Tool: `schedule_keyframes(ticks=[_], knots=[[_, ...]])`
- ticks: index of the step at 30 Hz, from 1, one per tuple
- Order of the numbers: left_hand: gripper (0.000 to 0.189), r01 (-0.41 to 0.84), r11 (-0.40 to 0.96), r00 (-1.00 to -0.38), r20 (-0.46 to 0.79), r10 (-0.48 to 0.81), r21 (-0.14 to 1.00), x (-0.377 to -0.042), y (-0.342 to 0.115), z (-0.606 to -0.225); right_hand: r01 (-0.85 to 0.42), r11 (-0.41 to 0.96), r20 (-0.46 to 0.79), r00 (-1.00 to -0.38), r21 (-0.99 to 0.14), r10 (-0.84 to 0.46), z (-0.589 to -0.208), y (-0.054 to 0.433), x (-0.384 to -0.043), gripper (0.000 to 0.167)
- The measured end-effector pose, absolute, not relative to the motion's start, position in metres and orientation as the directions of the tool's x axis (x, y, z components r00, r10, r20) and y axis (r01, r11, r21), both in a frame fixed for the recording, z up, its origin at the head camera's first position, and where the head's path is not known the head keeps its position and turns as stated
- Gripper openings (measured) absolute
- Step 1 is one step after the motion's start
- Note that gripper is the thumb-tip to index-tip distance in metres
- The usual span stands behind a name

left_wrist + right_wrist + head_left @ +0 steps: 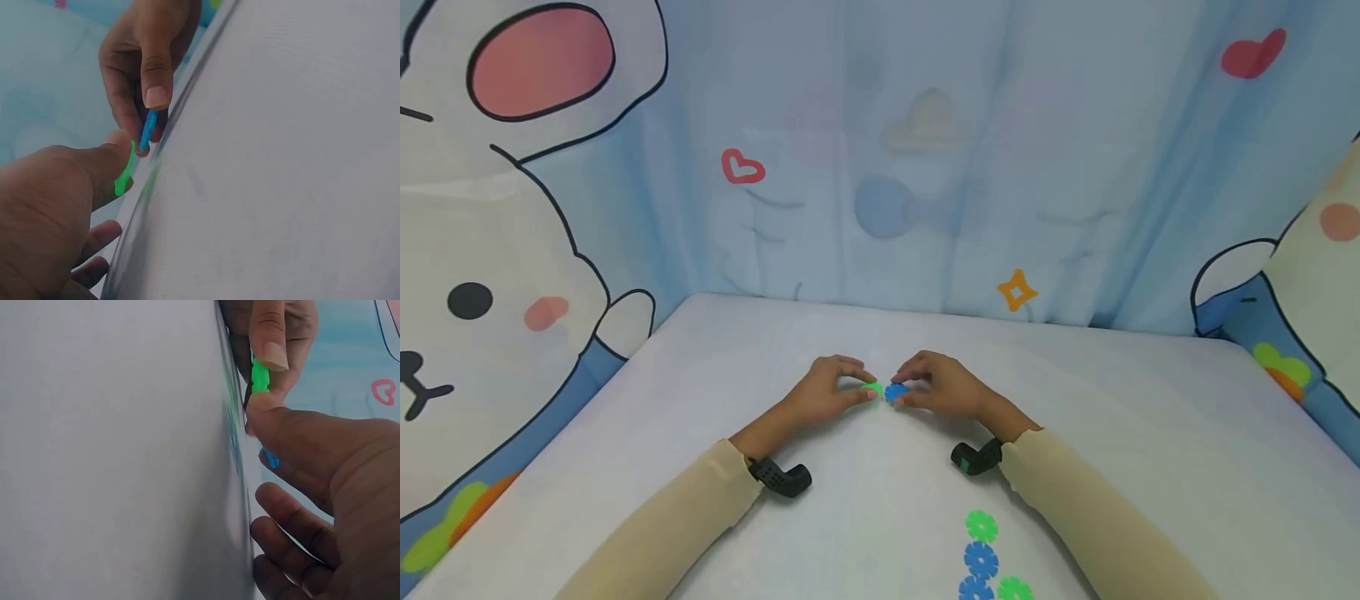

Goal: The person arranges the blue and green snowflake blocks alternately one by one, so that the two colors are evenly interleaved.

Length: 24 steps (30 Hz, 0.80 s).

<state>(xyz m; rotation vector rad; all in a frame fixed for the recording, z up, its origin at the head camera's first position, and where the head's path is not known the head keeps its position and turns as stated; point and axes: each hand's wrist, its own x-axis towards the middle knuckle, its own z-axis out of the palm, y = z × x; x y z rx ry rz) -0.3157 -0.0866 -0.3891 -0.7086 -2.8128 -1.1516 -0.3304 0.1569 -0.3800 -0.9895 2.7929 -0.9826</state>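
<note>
Between thumb and fingers, my left hand (829, 390) pinches a green flower-shaped disc (874, 388), which appears edge-on as a thin green piece (125, 172) in the left wrist view. My right hand (949, 387) pinches a blue flower-shaped disc (895, 392) the same way; the left wrist view shows its blue edge (148, 129) below the right thumb. Both discs are held close together above the middle of the white table. A small gap separates them in the head view. Fingers cover part of each disc.
Near the table's front edge lie several loose discs: a green disc (981, 526), a blue disc (981, 560), another blue disc (976, 588) and another green disc (1016, 588). The white tabletop (850, 517) meets a light blue printed curtain (820, 242) at the back.
</note>
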Motion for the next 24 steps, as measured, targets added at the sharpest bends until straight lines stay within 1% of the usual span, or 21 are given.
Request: schedule_keyframes(ticks=[9,15,19,24], knots=[[0.029,0.464,0.648,-0.878,0.215,0.428,0.604,-0.316,-0.087,-0.388,-0.581,0.61,0.174,-0.785,-0.538,-0.594,-0.372,0.153,-0.326,0.03],[0.031,0.45,0.675,-0.889,0.219,0.402,0.585,-0.315,-0.086,-0.391,-0.595,0.616,0.177,-0.778,-0.517,-0.602,-0.376,0.152,-0.328,0.03],[0.03,0.444,0.678,-0.892,0.218,0.395,0.586,-0.314,-0.087,-0.393,-0.581,0.635,0.165,-0.79,-0.509,-0.59,-0.378,0.149,-0.326,0.03],[0.03,0.457,0.68,-0.886,0.229,0.403,0.572,-0.314,-0.087,-0.393,-0.536,0.683,0.126,-0.823,-0.497,-0.554,-0.376,0.144,-0.323,0.031]])
